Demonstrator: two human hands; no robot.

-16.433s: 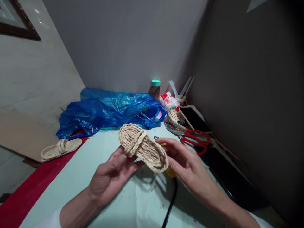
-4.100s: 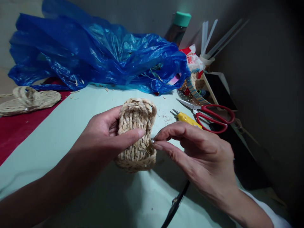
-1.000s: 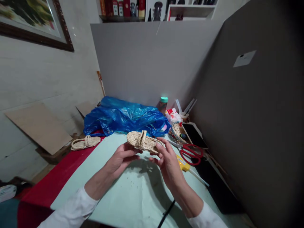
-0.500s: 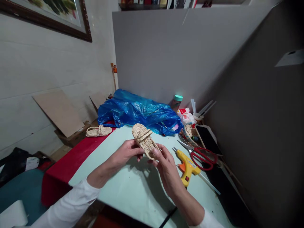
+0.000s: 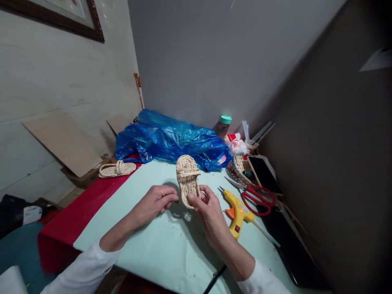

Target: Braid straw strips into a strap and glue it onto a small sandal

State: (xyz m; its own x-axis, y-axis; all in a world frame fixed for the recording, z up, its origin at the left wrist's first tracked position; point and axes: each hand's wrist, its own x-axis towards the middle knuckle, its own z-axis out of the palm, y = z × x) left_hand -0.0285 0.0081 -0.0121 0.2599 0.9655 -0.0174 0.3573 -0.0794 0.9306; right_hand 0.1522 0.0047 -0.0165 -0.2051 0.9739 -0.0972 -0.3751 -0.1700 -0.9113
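A small slipper woven from straw-coloured cord stands tilted up over the table, its strap facing me. My right hand holds it at the lower end, thumb on the face of the sole and the other fingers behind. My left hand is just left of the slipper, apart from it, with its fingers curled together and nothing visible in them. A matching woven slipper lies at the far left on the red cloth.
Right of my right hand lie a yellow glue gun with a glue stick in it and red-handled scissors. Behind them are a woven basket and a dark-screened tablet. A crumpled blue plastic bag covers the table's back.
My left hand has let go of the slipper and moved left. The slipper, now in my right hand alone, has turned more upright. The view has shifted slightly downward and right.
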